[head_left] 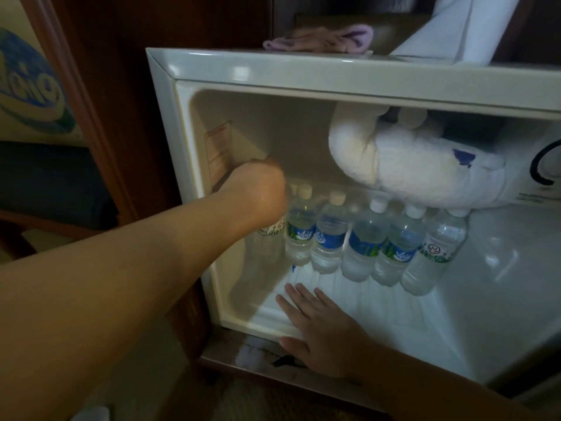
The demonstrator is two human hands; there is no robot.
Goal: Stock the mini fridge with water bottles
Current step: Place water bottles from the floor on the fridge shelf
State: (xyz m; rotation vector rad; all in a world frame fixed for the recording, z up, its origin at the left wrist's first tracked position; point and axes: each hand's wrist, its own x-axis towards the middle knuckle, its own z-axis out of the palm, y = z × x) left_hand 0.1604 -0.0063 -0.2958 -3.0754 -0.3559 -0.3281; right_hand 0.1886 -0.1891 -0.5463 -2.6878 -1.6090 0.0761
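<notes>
The left hand (258,189) is reaching into the open fridge (273,68), its fingers curling down over the top of a bottle (270,235) at the left end of the back row; the hand is blurred, so how tightly it is gripping is hard to tell. Five more bottles (364,238) are standing just beside it in a line (four with blue labels, the rightmost with a white one). The right hand (321,326) is lying flat on the ribbed floor by the front edge, fingers straight and spread, holding nothing. A thick lump of frost (409,165) is hanging above the bottles. A pink cloth (321,39) is resting on the top.
</notes>
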